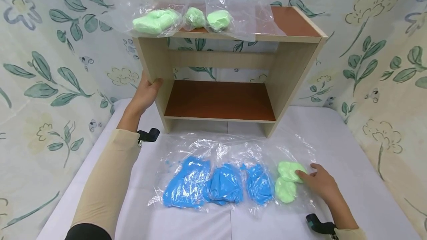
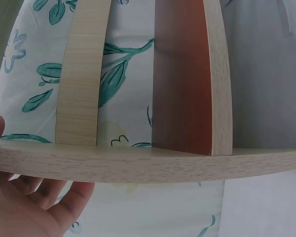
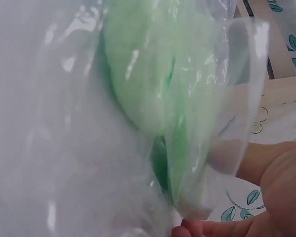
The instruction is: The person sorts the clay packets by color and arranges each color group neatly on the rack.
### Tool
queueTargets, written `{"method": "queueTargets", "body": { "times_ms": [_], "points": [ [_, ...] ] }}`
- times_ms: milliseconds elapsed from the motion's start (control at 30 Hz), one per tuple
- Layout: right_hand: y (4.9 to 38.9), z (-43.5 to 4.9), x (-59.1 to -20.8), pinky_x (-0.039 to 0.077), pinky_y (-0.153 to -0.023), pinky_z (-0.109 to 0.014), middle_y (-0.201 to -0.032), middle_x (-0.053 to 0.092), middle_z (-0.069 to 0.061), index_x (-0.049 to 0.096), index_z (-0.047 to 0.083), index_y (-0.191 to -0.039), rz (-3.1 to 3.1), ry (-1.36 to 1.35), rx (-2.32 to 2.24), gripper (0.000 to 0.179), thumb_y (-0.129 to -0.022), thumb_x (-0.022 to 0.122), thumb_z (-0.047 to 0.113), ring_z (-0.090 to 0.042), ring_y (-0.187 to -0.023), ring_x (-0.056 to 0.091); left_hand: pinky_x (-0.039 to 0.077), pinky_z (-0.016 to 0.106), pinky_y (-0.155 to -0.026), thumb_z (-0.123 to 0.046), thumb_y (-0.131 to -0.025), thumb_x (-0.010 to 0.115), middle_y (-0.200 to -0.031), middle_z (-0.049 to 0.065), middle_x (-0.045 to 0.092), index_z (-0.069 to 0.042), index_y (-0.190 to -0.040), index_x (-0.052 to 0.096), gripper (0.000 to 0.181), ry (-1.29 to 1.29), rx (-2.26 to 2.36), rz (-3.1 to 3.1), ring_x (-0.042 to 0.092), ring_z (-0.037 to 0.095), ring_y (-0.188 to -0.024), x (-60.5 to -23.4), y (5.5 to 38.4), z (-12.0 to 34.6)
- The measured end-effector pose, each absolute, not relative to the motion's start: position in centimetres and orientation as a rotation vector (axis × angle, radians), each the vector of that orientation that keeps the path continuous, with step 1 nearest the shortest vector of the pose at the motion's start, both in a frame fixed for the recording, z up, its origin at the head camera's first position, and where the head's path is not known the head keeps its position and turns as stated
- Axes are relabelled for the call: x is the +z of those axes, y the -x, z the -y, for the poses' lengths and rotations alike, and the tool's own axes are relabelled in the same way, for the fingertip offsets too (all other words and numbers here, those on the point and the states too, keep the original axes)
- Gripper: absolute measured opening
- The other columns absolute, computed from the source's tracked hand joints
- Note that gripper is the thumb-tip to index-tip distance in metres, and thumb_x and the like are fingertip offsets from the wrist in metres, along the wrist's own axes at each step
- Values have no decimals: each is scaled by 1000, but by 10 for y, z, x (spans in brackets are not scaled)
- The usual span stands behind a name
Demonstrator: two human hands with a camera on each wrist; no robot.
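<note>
Apparently for steadiness, the left hand [image 1: 145,91] gripped the far shelf's [image 1: 221,99] left side, while the right hand [image 1: 321,183] pinched the near-right green bag [image 1: 289,175], rowed beside blue bags [image 1: 227,183] seemingly for easy reach.

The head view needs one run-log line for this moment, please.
left grip: holding shelf side | right grip: pinching green-filled bag | blue-filled bags: on table

Left arm [image 1: 106,180] outstretched, left fingers [image 2: 75,201] in a grip; right arm [image 1: 341,210] lower, right fingers [image 1: 318,168] in a pinch.
</note>
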State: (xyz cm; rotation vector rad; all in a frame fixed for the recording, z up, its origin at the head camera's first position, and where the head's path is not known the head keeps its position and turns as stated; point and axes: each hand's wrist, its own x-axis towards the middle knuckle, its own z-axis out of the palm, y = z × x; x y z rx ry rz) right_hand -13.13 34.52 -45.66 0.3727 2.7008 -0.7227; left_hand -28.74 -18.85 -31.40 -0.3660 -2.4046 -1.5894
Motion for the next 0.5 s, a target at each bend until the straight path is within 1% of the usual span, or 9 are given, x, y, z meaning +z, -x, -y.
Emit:
{"method": "queueTargets", "body": {
  "times_ms": [100,267,367,433,500],
  "points": [
    [132,-346,-457,51,-85,-58,-130,49,-42,19,-18,-146,-2694,-368,-761,98,-95,50,60,-56,-116,52,20,62,-121,-16,-103,37,-163,5,21,-30,-157,5,65,367,-1591,2404,22,30,-153,-314,288,188],
    [131,-342,-456,52,-82,-55,-123,53,-40,16,-17,-146,-2670,-327,-714,101,-95,48,63,-50,-107,58,20,63,-121,-15,-103,38,-163,5,22,-30,-157,6,65,371,-1604,2397,22,30,-152,-314,288,188],
    [130,-340,-455,52,-82,-55,-121,53,-39,14,-17,-147,-2663,-313,-721,103,-93,51,64,-47,-104,59,21,63,-120,-16,-103,38,-163,4,22,-32,-157,6,64,363,-1599,2403,22,30,-152,-314,288,188],
    [129,-340,-455,51,-83,-55,-121,52,-38,12,-16,-148,-2663,-320,-769,104,-93,54,61,-46,-104,58,22,64,-120,-17,-103,38,-163,5,22,-32,-157,6,64,350,-1595,2413,23,31,-152,-314,288,189],
    [128,-341,-455,50,-86,-57,-125,48,-39,6,-15,-150,-2650,-337,-848,106,-93,57,58,-46,-108,55,22,63,-120,-17,-103,38,-163,5,22,-31,-157,6,64,339,-1591,2416,23,31,-152,-315,288,189]
  ]
}}
